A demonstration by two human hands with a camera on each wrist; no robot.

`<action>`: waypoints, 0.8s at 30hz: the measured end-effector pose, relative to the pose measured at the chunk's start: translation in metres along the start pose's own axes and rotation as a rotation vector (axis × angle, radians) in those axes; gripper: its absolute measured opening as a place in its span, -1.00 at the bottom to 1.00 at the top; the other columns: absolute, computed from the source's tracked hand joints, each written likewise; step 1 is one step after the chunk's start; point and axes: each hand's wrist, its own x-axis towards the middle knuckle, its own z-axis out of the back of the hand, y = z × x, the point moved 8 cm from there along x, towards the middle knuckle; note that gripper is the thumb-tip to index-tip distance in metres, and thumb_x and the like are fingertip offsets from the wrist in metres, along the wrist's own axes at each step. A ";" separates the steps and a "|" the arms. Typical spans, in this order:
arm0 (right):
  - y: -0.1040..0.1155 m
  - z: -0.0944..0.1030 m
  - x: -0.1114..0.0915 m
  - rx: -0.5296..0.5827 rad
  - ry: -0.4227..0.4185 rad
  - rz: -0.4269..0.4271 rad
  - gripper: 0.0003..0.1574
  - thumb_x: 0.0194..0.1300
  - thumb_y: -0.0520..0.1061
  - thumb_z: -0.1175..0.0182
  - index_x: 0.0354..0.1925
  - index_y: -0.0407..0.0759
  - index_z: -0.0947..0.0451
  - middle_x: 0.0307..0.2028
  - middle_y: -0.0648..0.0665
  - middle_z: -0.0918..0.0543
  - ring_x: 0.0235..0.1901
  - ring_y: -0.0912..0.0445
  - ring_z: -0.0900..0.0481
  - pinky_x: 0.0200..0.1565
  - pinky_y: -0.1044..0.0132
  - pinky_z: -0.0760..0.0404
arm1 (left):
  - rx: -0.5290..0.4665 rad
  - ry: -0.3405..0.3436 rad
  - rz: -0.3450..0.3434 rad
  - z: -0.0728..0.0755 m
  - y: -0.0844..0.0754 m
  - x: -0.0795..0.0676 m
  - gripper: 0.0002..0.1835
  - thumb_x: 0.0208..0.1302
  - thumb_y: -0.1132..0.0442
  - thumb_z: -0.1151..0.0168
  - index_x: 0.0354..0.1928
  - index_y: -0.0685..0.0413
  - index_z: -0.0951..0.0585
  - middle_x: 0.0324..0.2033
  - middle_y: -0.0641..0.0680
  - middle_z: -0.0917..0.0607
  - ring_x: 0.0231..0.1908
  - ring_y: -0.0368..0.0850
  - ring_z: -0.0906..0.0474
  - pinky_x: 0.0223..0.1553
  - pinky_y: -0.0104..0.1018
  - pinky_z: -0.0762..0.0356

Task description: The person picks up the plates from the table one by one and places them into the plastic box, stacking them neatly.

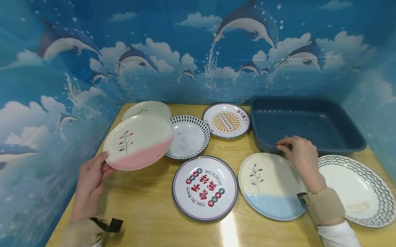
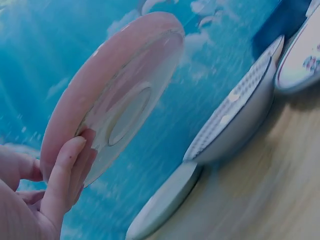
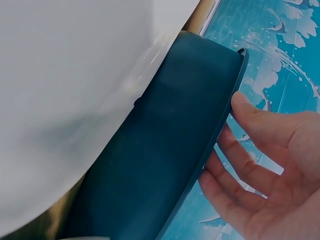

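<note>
My left hand (image 1: 93,178) grips a cream and pink plate (image 1: 138,141) by its left edge, thumb above and fingers beneath. A twig pattern decorates its top, and its pink underside shows in the left wrist view. It hangs raised over another cream plate (image 1: 146,108) and beside a black-patterned bowl (image 1: 188,137). My right hand (image 1: 302,160) is at the near rim of a dark blue basin (image 1: 304,120), fingers loosely bent and fingertips right at the rim. Below that hand lies a cream and blue plate (image 1: 269,187) with a twig pattern.
A white plate with red lettering (image 1: 205,188) lies mid-table. Behind it is a plate with an orange sunburst (image 1: 226,120). An oval plate with wavy lines (image 1: 358,190) lies at the right. A dolphin-print curtain (image 1: 192,43) encloses the back and sides of the wooden table (image 1: 149,222).
</note>
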 end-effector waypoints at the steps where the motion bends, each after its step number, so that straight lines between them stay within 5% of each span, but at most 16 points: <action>1: 0.001 0.000 0.000 0.002 -0.001 0.000 -0.89 0.21 -0.23 -0.45 -0.26 -0.23 -0.79 -0.28 -0.33 -0.73 -0.34 -0.27 -0.63 -0.39 -0.14 -0.54 | -0.009 0.027 -0.006 -0.008 0.000 0.001 -0.79 0.52 0.22 -0.13 -0.31 -0.09 -0.68 -0.50 -0.06 -0.76 -0.52 -0.28 -0.72 -0.44 -0.45 -0.71; 4: 0.006 0.002 0.000 0.014 -0.010 -0.007 -0.84 0.22 -0.23 -0.44 -0.19 -0.24 -0.77 -0.27 -0.32 -0.72 -0.30 -0.28 -0.61 -0.30 -0.18 -0.53 | 0.005 0.097 -0.019 -0.035 0.000 0.005 -0.78 0.54 0.24 -0.10 -0.29 -0.06 -0.67 -0.49 -0.06 -0.77 -0.52 -0.29 -0.72 -0.41 -0.45 -0.71; 7: 0.017 0.003 0.002 0.060 -0.018 -0.027 -0.80 0.31 -0.21 -0.38 -0.10 -0.23 -0.74 -0.20 -0.31 -0.73 -0.22 -0.26 -0.62 -0.18 -0.20 -0.53 | 0.071 0.163 -0.035 -0.063 0.001 0.006 -0.80 0.57 0.25 -0.04 -0.05 0.20 -0.62 -0.47 -0.09 -0.76 -0.49 -0.31 -0.71 -0.37 -0.46 -0.72; 12: 0.043 0.001 0.007 0.196 -0.010 -0.028 -0.72 0.46 -0.09 -0.25 0.05 -0.15 -0.70 -0.14 -0.23 -0.76 -0.16 -0.13 -0.70 -0.13 -0.11 -0.68 | 0.192 0.248 -0.062 -0.109 0.007 0.006 -0.51 0.61 0.24 0.05 0.32 0.57 -0.35 -0.40 -0.15 -0.72 -0.43 -0.35 -0.68 -0.34 -0.50 -0.69; 16: 0.065 -0.010 0.008 0.327 0.092 -0.010 -0.56 0.53 0.02 -0.15 0.23 -0.13 -0.60 -0.12 -0.20 -0.77 -0.15 -0.09 -0.73 -0.17 0.00 -0.75 | 0.244 0.284 -0.056 -0.138 0.015 0.005 -0.51 0.62 0.22 0.05 0.33 0.53 -0.39 -0.38 -0.13 -0.70 -0.45 -0.35 -0.64 -0.38 -0.52 -0.66; 20: 0.079 -0.027 0.003 0.589 0.254 -0.033 -0.42 0.62 0.06 0.03 0.41 -0.21 -0.40 -0.03 -0.29 -0.73 -0.15 -0.11 -0.76 -0.19 0.05 -0.78 | 0.265 0.344 -0.063 -0.166 0.022 0.003 -0.54 0.62 0.23 0.06 0.28 0.54 -0.44 -0.42 -0.08 -0.70 -0.49 -0.33 -0.65 -0.42 -0.53 -0.66; 24: 0.080 -0.032 -0.003 0.810 0.312 -0.102 -0.32 0.65 0.13 0.14 0.49 -0.24 -0.28 0.04 -0.40 -0.66 -0.20 -0.04 -0.77 -0.20 0.10 -0.79 | 0.271 0.421 -0.051 -0.189 0.028 -0.003 -0.54 0.62 0.23 0.07 0.29 0.52 -0.44 -0.39 -0.03 -0.72 -0.49 -0.29 -0.69 -0.40 -0.50 -0.69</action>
